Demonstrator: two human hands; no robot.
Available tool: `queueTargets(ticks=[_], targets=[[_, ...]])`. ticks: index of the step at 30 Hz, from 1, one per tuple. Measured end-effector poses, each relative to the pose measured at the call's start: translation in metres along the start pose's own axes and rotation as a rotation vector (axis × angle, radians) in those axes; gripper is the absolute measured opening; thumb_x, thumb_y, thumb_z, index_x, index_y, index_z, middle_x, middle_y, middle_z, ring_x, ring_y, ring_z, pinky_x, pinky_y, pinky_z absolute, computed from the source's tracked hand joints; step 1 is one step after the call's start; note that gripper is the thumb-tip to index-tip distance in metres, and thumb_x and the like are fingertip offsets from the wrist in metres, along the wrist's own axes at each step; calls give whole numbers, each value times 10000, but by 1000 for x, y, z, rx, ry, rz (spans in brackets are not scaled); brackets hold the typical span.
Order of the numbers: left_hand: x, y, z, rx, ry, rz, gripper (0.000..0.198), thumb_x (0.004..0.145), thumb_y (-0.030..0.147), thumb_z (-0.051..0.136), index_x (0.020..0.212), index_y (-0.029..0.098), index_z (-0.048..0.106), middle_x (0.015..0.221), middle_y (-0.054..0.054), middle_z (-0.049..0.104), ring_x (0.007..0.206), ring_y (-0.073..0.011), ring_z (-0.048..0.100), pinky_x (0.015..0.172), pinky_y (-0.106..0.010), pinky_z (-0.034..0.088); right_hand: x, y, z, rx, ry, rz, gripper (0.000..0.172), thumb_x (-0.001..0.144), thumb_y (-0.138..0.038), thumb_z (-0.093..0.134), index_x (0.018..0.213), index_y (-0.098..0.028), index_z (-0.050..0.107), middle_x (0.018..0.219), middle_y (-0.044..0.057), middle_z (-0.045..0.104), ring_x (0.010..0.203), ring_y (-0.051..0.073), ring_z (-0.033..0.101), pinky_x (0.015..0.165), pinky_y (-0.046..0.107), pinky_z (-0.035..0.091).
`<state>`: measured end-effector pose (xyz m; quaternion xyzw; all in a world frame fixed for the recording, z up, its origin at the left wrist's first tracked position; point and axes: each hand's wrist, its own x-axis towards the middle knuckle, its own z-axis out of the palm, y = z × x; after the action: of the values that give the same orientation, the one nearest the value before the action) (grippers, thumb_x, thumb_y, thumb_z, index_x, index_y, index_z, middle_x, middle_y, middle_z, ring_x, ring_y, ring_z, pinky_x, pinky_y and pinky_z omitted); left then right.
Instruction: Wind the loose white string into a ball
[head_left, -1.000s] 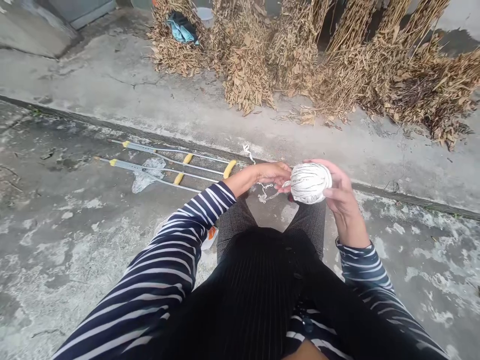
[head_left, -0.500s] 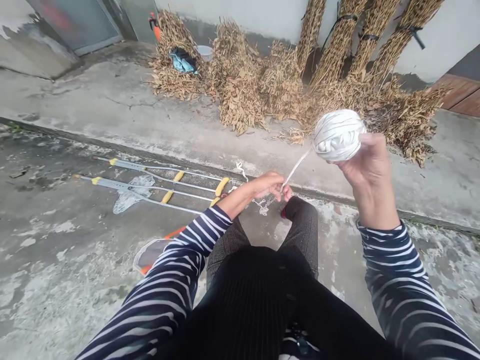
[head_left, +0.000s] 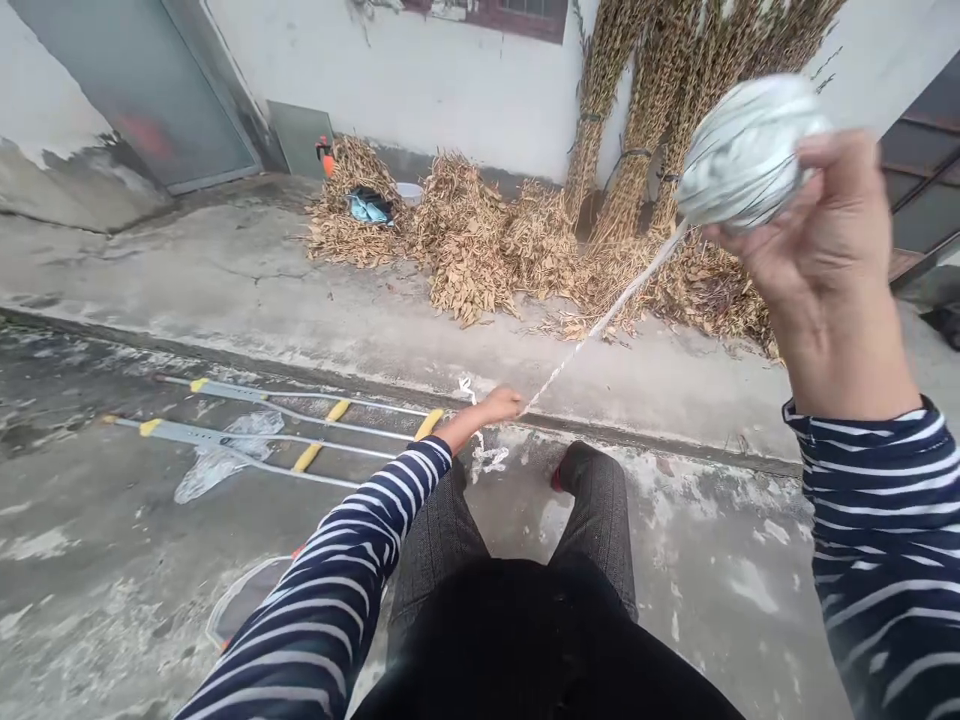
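My right hand (head_left: 832,230) is raised at the right, its fingers wrapped round a large ball of white cord (head_left: 750,150), slightly blurred. From the ball a white strand (head_left: 600,325) runs taut down and left to my left hand (head_left: 501,404). That hand is closed on the strand, low in front of my knees. Below it, a loose tail of the cord (head_left: 489,458) hangs or lies in tangles near the ground; I cannot tell which parts touch it.
Two crutches (head_left: 300,440) with yellow pads lie at left beside clear plastic (head_left: 225,460). Dry stalk heaps (head_left: 472,240) and upright bundles (head_left: 637,150) line the wall. A low concrete step (head_left: 360,380) crosses ahead. A grey-and-orange object (head_left: 247,600) is partly behind my left sleeve.
My right hand has lifted the ball up and right. My left hand has moved slightly left, and the strand between them is longer and taut. The view has tilted upward.
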<state>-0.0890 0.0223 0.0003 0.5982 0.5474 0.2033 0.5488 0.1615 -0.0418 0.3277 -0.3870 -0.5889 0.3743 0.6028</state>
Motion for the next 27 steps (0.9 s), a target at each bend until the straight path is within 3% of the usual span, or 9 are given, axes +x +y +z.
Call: queueTargets(ticks=[2,4,7,8,10,13,16,22,27], targets=[[1,9,-7,9,155,25,235,827,104,630,1025,113,757,841,-57,764,590,-104,638,566,-181,475,-8,17,8,-2,5,152,326,735,-326,677,1058,-284,677,1284,13,725,1211,289,672,798,399,647],[0,29,-11,-60,276,117,396,899,130,589,1281,126,694,1183,-108,763,734,-108,692,619,-183,517,-14,41,15,12,3,273,454,665,-349,713,1105,-244,668,1243,68,732,1149,304,686,751,412,647],[-9,73,-5,-371,280,467,482,916,229,655,1395,172,636,1504,-136,615,1140,-203,702,718,-231,607,-18,78,26,37,-59,382,507,641,-363,748,1119,-224,653,1200,97,726,1066,280,689,717,406,650],[-12,88,0,-478,237,575,513,883,248,716,1386,175,642,1506,-143,614,1216,-235,679,734,-249,622,-17,88,30,50,-73,407,506,642,-355,756,1119,-221,651,1194,99,725,1057,277,688,718,410,654],[-17,115,12,-616,188,663,517,806,239,814,1298,154,679,1356,-153,707,1168,-252,704,727,-258,622,-14,100,40,75,-102,440,508,652,-337,767,1133,-221,650,1189,96,727,1059,278,690,732,421,662],[-21,134,27,-679,195,614,244,821,233,819,999,105,712,901,-89,772,800,-171,730,655,-238,580,-8,104,51,104,-164,440,517,674,-339,776,1162,-216,657,1203,92,732,1068,277,692,751,422,667],[-25,128,31,-678,167,584,175,912,256,731,834,109,679,717,-32,710,604,-105,653,582,-214,541,0,97,52,88,-161,415,487,679,-358,787,1128,-207,671,1202,97,734,1057,269,684,750,412,663],[-40,87,29,-636,5,401,176,975,187,577,873,94,685,701,-49,718,552,-113,673,497,-204,503,6,94,36,-41,-53,378,345,654,-325,791,947,-198,658,1080,107,722,952,264,666,680,431,647],[-22,73,19,-490,169,195,221,908,84,590,692,118,626,644,-32,691,526,-84,642,464,-166,405,-11,92,44,-67,-92,362,318,640,-332,759,900,-194,638,958,96,683,831,242,648,661,462,622]])
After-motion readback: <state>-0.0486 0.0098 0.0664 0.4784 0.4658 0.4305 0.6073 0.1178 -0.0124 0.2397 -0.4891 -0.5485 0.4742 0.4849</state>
